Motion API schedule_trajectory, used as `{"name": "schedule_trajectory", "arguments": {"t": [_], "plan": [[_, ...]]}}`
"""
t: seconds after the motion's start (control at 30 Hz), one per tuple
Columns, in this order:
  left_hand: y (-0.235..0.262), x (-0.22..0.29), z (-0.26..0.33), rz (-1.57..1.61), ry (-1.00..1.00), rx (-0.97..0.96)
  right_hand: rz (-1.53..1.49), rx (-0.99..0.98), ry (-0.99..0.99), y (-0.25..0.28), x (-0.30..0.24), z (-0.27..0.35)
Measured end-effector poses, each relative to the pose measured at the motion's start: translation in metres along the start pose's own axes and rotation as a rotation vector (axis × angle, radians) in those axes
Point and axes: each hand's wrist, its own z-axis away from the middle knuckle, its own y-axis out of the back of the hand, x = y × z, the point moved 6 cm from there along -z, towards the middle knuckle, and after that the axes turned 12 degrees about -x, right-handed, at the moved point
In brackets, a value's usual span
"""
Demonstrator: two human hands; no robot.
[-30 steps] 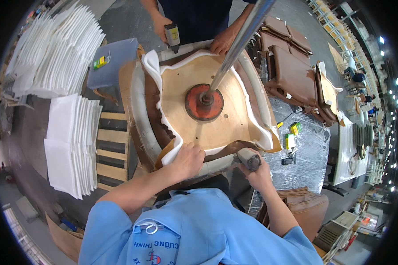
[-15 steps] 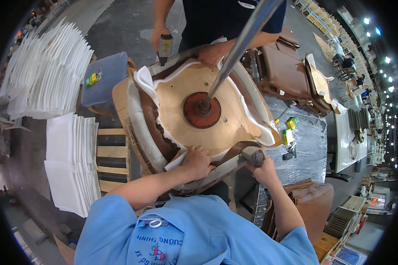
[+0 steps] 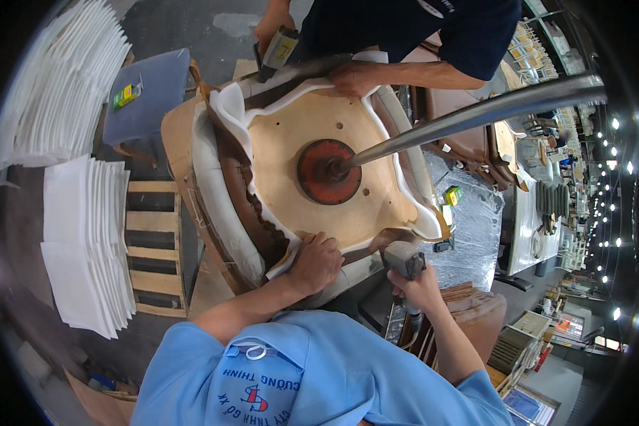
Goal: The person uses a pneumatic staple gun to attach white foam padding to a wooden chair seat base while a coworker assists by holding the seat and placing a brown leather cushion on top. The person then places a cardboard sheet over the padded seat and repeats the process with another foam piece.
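Observation:
A plywood seat panel (image 3: 277,153) lies underside up, ringed by white foam padding (image 3: 231,117) and a brown leather cover (image 3: 238,181). A red round plate (image 3: 330,172) on a steel rod (image 3: 468,113) rests against its middle. My left hand (image 3: 317,264) is closed on the cover's near edge, its fingers pressing over the panel's rim. My right hand (image 3: 417,287) grips a staple gun (image 3: 405,259), its nose close to the near right edge of the cover. Whether the nose touches the leather, I cannot tell.
Across from me a co-worker's hand (image 3: 355,78) presses the far edge while the other holds a second staple gun (image 3: 277,53). White foam sheets (image 3: 85,241) are stacked left beside a wooden pallet (image 3: 153,248). Brown leather seats (image 3: 468,135) lie right, near a plastic-covered table (image 3: 468,220).
The view has shifted, so the rod now slants to the right. My staple gun shows more of its side. The co-worker's staple gun is tilted differently at the far edge. My left hand keeps its hold.

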Motion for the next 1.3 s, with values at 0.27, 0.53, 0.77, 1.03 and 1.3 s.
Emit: {"name": "schedule_trajectory", "arguments": {"t": [0.27,0.53,0.77,1.03,1.3], "plan": [[-0.001,-0.004,-0.004,-0.013,0.107,0.025,-0.170,-0.182,-0.009,-0.053,-0.028,-0.007],[-0.003,-0.008,-0.008,-0.002,0.152,-0.044,-0.122,-0.192,0.024,-0.057,-0.046,-0.024],[-0.005,-0.006,-0.009,-0.028,0.170,0.018,-0.064,-0.183,-0.025,-0.056,-0.049,-0.031],[-0.009,-0.006,-0.008,-0.016,0.198,-0.016,0.005,-0.170,-0.010,-0.059,-0.063,-0.031],[-0.007,0.000,-0.017,-0.052,0.219,-0.007,-0.051,-0.108,0.061,-0.046,-0.038,-0.018]]}}
